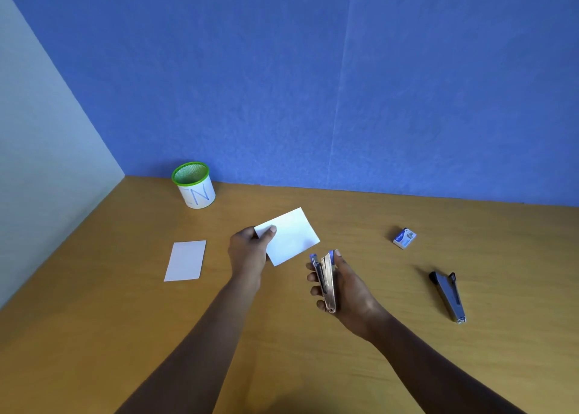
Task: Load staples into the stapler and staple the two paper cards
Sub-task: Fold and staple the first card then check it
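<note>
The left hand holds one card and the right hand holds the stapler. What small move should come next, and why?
Probably carry the held card left and lay it on the second card, which lies apart on the table. The left hand pinches only one card as far as I can see, and the stapler in the right hand needs both edges together before it can bite.

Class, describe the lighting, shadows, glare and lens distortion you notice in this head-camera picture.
Head view: soft, even light; the grey stapler throws a faint shadow up-left; the held stapler glints; the held card is bright, without detail; the wall corner leans, likely wide-angle skew.
</note>
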Tool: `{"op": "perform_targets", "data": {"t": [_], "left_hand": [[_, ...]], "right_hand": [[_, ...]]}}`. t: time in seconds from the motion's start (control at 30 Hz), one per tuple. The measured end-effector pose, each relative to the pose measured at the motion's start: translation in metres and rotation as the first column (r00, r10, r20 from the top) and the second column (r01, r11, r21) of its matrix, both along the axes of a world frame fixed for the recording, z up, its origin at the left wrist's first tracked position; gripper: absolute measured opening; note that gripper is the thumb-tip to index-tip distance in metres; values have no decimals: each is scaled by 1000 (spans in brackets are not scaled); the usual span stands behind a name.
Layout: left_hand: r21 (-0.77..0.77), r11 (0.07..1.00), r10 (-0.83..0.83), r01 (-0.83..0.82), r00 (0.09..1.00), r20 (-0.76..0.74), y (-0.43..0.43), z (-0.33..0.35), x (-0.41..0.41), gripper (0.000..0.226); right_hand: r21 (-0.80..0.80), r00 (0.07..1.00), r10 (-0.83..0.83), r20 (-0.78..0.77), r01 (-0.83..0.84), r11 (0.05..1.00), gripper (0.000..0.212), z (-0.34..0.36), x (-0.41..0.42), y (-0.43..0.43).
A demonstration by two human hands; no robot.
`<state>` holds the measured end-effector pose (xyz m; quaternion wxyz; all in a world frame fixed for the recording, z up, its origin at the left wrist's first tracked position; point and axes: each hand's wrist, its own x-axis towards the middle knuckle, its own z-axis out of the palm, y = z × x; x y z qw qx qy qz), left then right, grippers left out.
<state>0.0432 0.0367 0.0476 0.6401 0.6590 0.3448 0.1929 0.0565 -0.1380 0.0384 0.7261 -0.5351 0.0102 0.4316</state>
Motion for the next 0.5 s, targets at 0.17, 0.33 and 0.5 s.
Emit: {"op": "perform_targets", "data": {"t": [0.17,0.33,0.5], "left_hand": [[53,998,-30,26,997,70,-12,5,-5,35],[39,999,-28,22,986,161,-20,10,-8,29],[72,995,-82,70,980,183,-23,10,-11,48]], "right_hand": [[-59,994,-57,91,62,996,49,2,-7,0],[-104,986,-60,155,76,992,42,9,-13,1],[-98,982,-66,174,84,992,36,13,-17,0]]}}
